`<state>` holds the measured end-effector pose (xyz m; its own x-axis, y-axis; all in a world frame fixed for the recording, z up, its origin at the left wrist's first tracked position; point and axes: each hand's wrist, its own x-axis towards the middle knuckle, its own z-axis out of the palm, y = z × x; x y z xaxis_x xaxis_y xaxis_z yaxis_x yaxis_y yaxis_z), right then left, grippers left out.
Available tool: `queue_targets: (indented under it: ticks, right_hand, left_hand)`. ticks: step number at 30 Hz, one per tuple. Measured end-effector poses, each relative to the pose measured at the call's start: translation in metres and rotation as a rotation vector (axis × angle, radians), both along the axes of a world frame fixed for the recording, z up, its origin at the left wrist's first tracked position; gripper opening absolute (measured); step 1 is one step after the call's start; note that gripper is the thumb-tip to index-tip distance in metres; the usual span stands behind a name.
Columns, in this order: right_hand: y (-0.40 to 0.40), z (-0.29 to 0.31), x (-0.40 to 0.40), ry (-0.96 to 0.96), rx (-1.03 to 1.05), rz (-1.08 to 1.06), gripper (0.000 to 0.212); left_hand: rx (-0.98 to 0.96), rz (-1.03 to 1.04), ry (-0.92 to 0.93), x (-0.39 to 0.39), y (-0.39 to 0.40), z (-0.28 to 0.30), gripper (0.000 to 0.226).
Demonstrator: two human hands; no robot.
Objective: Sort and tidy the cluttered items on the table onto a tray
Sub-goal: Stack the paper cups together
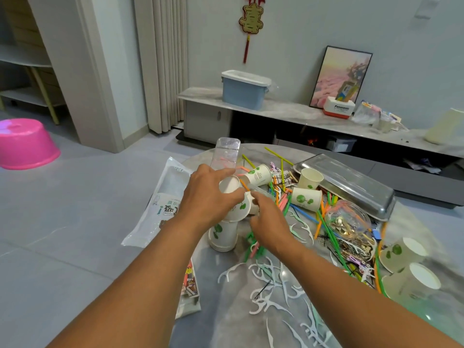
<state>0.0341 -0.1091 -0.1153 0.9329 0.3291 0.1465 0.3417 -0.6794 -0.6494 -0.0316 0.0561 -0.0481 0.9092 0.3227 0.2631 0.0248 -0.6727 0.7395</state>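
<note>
Evidently stacking, the left hand (pixel 211 194) closes its grip on a white leaf-printed paper cup (pixel 229 185) atop the inverted cup stack (pixel 223 234), right hand (pixel 270 222) pinching another; next, both must reach the steel tray (pixel 351 182) at two o'clock.

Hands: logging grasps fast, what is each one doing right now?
Left hand: closed on a paper cup atop the cup stack.
Right hand: fingers curled at a cup; grip cannot be told.

We're in a home living room: a low grey marble-topped TV cabinet (pixel 288 110) runs along the wall. A red-and-gold knot ornament (pixel 251 23) hangs above, beige pleated curtains (pixel 164 64) alongside.
</note>
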Motion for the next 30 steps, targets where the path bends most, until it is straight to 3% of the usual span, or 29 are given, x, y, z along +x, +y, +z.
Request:
queue_targets:
  ticks: [2, 8, 12, 15, 19, 23, 25, 28, 30]
  right_hand:
    - [0.005, 0.001, 0.016, -0.101, -0.118, -0.006, 0.066]
    - [0.027, -0.006, 0.052, -0.319, -0.665, 0.213, 0.073]
    - [0.034, -0.015, 0.058, -0.364, -0.876, 0.231, 0.077]
    - [0.030, -0.016, 0.059, -0.400, -0.895, 0.197, 0.083]
    - [0.023, 0.005, 0.060, -0.145, -0.602, -0.013, 0.073]
    - [0.015, 0.030, 0.048, 0.240, 0.307, -0.151, 0.056]
    - [0.016, 0.041, 0.036, 0.338, 0.644, -0.136, 0.060]
    - [0.021, 0.046, 0.017, 0.365, 0.857, -0.059, 0.063]
    - [0.024, 0.042, 0.003, 0.370, 0.881, 0.031, 0.061]
  left_hand:
    - [0.010, 0.006, -0.011, 0.002, 0.001, 0.000, 0.062]
    - [0.065, 0.009, 0.025, 0.002, 0.005, 0.004, 0.068]
    - [0.074, -0.027, 0.069, 0.002, 0.011, -0.003, 0.064]
    - [0.092, -0.043, 0.133, -0.001, 0.012, -0.019, 0.062]
    - [0.003, -0.058, 0.157, -0.003, 0.008, -0.037, 0.074]
    - [-0.226, -0.090, 0.247, -0.005, 0.002, -0.044, 0.104]
    - [-0.321, -0.111, 0.305, -0.007, 0.001, -0.046, 0.114]
    - [-0.407, -0.090, 0.376, -0.006, 0.003, -0.046, 0.116]
    - [-0.427, -0.067, 0.413, -0.006, 0.006, -0.045, 0.102]
